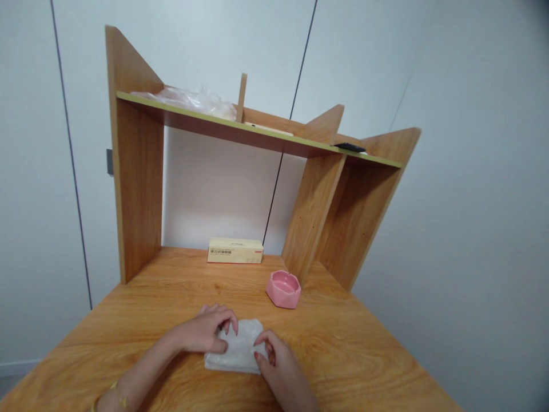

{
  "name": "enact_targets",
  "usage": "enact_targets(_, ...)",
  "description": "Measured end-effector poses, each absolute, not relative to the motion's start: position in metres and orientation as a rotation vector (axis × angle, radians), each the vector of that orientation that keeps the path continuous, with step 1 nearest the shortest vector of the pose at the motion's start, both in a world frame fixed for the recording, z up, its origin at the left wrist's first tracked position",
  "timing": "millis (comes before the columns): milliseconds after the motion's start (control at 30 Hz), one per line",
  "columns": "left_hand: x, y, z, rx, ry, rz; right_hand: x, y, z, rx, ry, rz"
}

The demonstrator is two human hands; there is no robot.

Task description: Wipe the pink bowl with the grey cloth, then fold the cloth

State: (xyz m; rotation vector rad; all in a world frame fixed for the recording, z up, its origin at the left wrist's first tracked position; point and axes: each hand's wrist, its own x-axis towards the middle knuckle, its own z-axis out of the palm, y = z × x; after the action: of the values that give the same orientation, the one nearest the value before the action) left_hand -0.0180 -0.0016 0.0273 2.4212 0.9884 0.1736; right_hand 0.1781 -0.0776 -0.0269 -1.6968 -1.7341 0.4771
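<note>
A folded white cloth (242, 347) lies flat on the wooden desk, between my two hands. Over its left part rests my left hand (212, 330), fingers bent and spread apart from the thumb, touching the fabric without a grip on it. At the right edge, my right hand (277, 360) has its thumb and curled forefinger close together on the cloth's border. The other fingers of that hand are folded in and partly hidden. Beyond the cloth, a little to the right, stands a pink faceted ashtray (283, 290).
A long cream-coloured box (235, 252) sits at the back of the desk (171, 286). A wooden shelf unit (139, 189) rises behind, with upright panels. On its upper board are clear plastic bags (193, 101) and a dark flat object (350, 147).
</note>
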Motion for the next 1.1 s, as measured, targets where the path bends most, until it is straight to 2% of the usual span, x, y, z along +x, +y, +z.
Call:
enact_targets(200,-0.019,0.003,0.021,2.441,1.086,0.462,0.236,-0.067,-0.025,-1.872,-1.721,0.271)
enact_targets(400,-0.015,0.002,0.015,2.519,1.151,0.460,0.298,-0.065,-0.021,-2.043,-1.605,0.092)
enact_targets(600,-0.016,0.003,0.013,2.556,1.167,0.453,0.293,-0.063,0.001,-2.126,-1.701,-0.127)
enact_targets(833,-0.023,0.011,0.006,2.559,1.206,0.511,0.253,-0.066,0.001,-1.901,-2.027,0.130)
enact_targets(1000,-0.024,0.015,0.000,2.564,1.233,0.534,0.237,-0.065,0.010,-1.963,-2.072,0.093)
enact_targets(1100,-0.023,0.015,-0.003,2.573,1.212,0.547,0.210,-0.052,0.024,-1.822,-2.096,0.107)
